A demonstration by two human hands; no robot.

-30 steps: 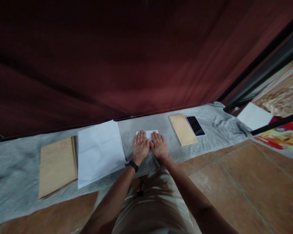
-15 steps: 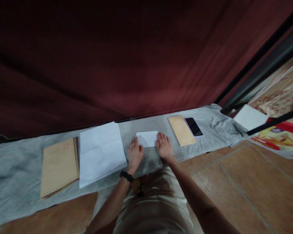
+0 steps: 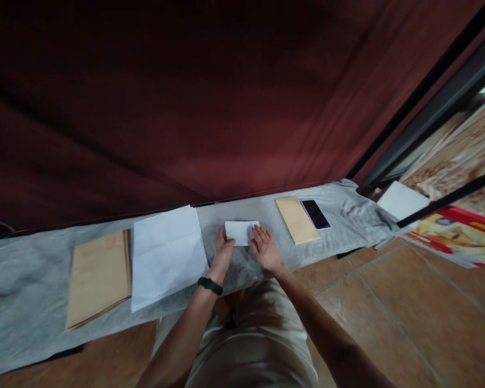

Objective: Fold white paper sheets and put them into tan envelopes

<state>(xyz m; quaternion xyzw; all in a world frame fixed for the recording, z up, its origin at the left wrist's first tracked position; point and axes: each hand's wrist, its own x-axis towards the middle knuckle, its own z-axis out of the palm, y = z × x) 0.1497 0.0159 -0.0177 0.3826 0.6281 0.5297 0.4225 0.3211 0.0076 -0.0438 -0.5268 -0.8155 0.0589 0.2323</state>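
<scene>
A small folded white paper (image 3: 241,231) lies on a grey cloth (image 3: 32,275) spread over the floor. My left hand (image 3: 223,251), with a black band on its wrist, grips the paper's near left corner between thumb and fingers. My right hand (image 3: 263,249) lies flat with its fingertips on the paper's near right edge.
Left of my hands lie a stack of white sheets (image 3: 165,253) and a pile of brown envelopes (image 3: 99,276). To the right are one brown envelope (image 3: 297,219) and a dark phone (image 3: 315,214). A dark red curtain (image 3: 210,97) hangs behind; tiled floor (image 3: 388,302) and a colourful poster (image 3: 448,234) sit right.
Both hands pressed flat on the folded paper, then slid apart to its sides. Now my left hand pinches its near left corner and my right hand rests on its right edge.
</scene>
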